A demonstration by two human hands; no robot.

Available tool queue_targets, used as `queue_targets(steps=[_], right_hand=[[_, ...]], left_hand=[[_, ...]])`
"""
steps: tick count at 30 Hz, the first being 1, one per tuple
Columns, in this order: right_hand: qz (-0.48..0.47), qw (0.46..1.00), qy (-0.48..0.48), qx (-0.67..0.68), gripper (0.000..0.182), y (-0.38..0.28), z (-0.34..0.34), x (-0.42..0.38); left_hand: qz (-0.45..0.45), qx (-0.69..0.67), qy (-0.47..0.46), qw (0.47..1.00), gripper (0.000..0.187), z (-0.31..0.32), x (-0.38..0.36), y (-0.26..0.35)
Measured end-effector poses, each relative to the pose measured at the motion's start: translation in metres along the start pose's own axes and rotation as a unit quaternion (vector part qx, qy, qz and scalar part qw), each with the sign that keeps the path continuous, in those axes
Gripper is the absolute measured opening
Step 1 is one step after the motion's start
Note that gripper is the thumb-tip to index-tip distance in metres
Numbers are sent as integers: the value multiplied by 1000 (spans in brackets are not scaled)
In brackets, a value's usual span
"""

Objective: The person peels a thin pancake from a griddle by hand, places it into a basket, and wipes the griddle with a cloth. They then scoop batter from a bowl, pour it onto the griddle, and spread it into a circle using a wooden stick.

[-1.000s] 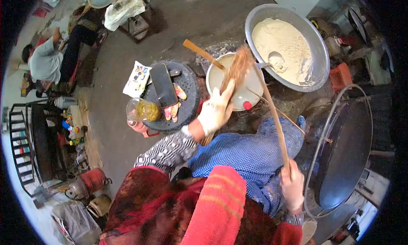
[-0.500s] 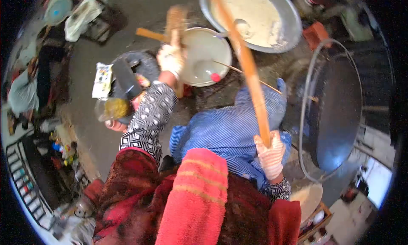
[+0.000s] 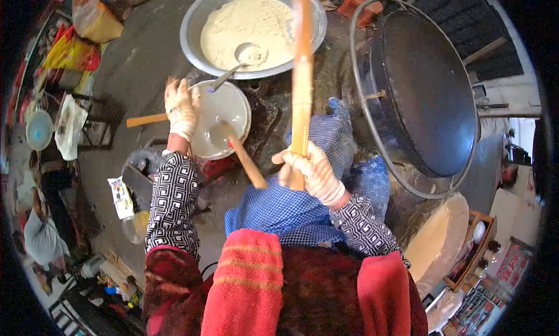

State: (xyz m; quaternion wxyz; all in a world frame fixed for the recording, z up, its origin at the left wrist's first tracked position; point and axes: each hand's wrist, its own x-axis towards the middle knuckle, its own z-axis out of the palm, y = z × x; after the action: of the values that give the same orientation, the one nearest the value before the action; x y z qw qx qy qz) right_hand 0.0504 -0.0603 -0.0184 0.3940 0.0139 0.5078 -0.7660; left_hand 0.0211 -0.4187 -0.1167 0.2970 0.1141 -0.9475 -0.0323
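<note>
My right hand, in a thin clear glove, grips the lower end of a long flat wooden stick, which stands upright and blurs at its top. My left hand, also gloved, is at the left rim of a white bucket holding cloudy liquid. Its fingers are curled at a wooden-handled tool, whose handle points left and whose head is mostly hidden. Another tool, with a wooden handle and red collar, leans in the bucket. Beyond is a metal basin of pale batter with a ladle.
A round black griddle with a metal ring around it stands at my right. Below it is a large pale round tray beside a wooden box. Another person is at far left. A blue checked cloth covers my lap.
My view has turned right, shifting the scene left. My right hand and the stick have moved left across my lap. The red-collared tool's handle now leans toward my lap.
</note>
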Motion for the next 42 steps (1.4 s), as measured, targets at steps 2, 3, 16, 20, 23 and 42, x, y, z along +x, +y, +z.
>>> queue_targets(steps=[2, 3, 16, 20, 23, 42], right_hand=[[-50, 994, 73, -62, 16, -3, -12, 6], [-80, 980, 128, -129, 14, -8, -24, 11], [-180, 696, 547, -429, 17, -1, -175, -21], [-255, 689, 507, -450, 17, -1, -182, -38], [-245, 688, 508, -456, 14, 7, -203, -58], [-237, 787, 566, -64, 27, 5, -166, -169]], left_hand=[[-1, -44, -162, 986, 40, 13, 25, 16], [6, -44, -243, 969, 38, 34, 34, 13], [-459, -721, -355, 379, 13, 85, 36, 120], [-464, -719, -376, 355, 14, 35, 31, 113], [-368, -572, -437, 589, 32, 26, 43, 107], [-181, -316, -634, 683, 51, 67, 86, 105]])
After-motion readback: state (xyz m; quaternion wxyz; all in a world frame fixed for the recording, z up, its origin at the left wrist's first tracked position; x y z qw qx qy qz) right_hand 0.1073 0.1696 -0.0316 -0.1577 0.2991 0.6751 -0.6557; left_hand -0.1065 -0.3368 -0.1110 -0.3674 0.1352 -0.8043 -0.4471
